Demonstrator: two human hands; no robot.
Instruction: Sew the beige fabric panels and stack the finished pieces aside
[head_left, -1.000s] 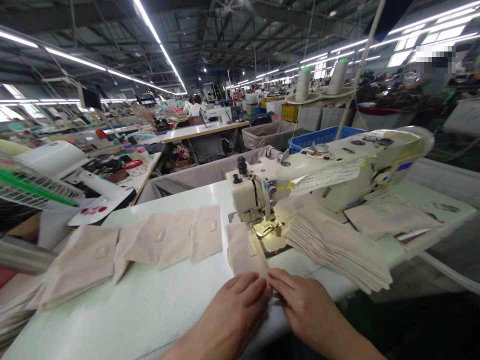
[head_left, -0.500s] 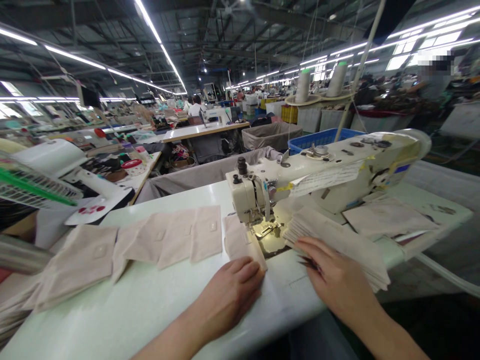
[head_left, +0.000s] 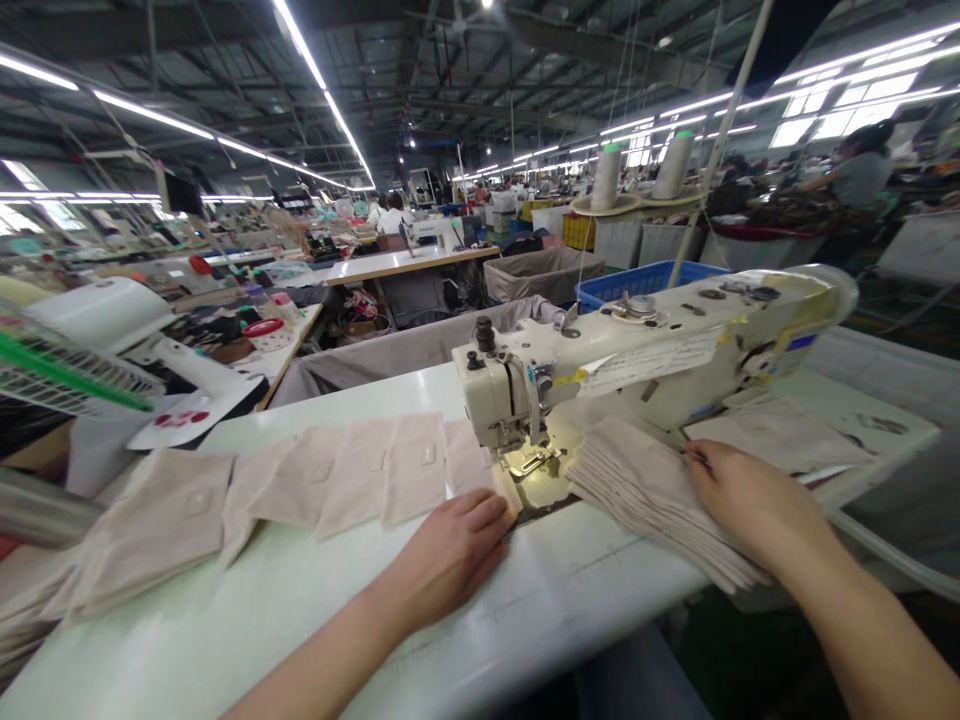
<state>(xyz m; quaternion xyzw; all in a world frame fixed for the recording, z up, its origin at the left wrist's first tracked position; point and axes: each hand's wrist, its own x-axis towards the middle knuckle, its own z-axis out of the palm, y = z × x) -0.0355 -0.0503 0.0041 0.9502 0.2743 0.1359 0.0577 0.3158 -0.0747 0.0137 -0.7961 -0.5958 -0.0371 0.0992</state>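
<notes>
My left hand (head_left: 466, 540) is closed on the near edge of a beige fabric piece (head_left: 469, 462), which lies beside the needle area of the sewing machine (head_left: 592, 350). More beige pieces (head_left: 416, 465), each with a small tab, run leftward in an overlapping row. To the right of the needle rests a stack of folded beige fabric pieces (head_left: 652, 490). My right hand (head_left: 739, 495) is at the stack's far right edge, its fingers curled around what look like small dark thread snips (head_left: 699, 457), mostly hidden by the fingers.
A beige piece (head_left: 780, 435) lies behind my right hand on the white table (head_left: 300, 620). At the left stands a white fan-like device with a green strip (head_left: 75, 365). Thread cones (head_left: 606, 178), a blue basket (head_left: 637, 282) and a grey cloth bin (head_left: 390, 345) are beyond the machine.
My right hand has moved right and away from me, from the stack's left end to its far edge. My left hand has shifted slightly left and forward with the fabric piece.
</notes>
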